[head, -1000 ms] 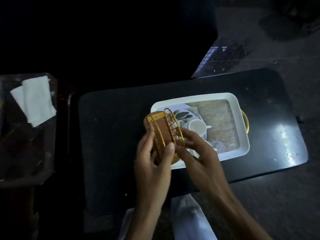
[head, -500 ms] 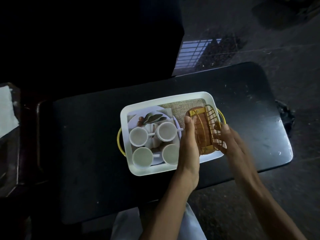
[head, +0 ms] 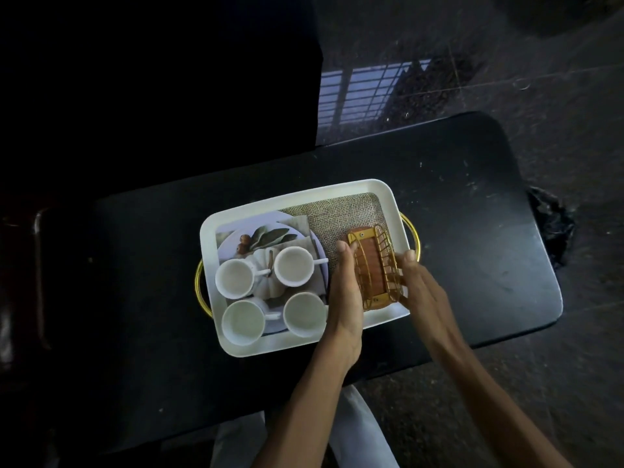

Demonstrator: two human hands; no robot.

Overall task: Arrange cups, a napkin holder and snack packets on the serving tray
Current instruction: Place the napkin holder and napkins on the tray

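- Head view: a white serving tray (head: pixel 304 197) with gold handles sits on a dark table (head: pixel 472 197); its floor carries a printed picture of a plate, leaves and burlap.
- A napkin holder (head: pixel 373 266), wooden base with gold wire sides, sits in the right part of the tray, over the burlap print, its near end close to the tray's near rim.
- The left hand (head: pixel 346 292) lies flat along the holder's left side, fingers straight and held together, fingertips at the far left corner of the wire frame. The palm presses against the holder rather than wrapping it.
- The right hand (head: pixel 418 285) meets the holder's right side, fingers loosely spread and slightly curled, touching the wire side. The holder is held between the two hands, neither closed into a fist.
- Four white cups (head: pixel 270 288) stand upright in the left half of the tray, two in a far row and two in a near row, close together. Each appears empty.
- The left hand's edge lies just beside the near right cup (head: pixel 304 314).
- A pale garment (head: pixel 358 430) shows at the bottom, below the table edge.
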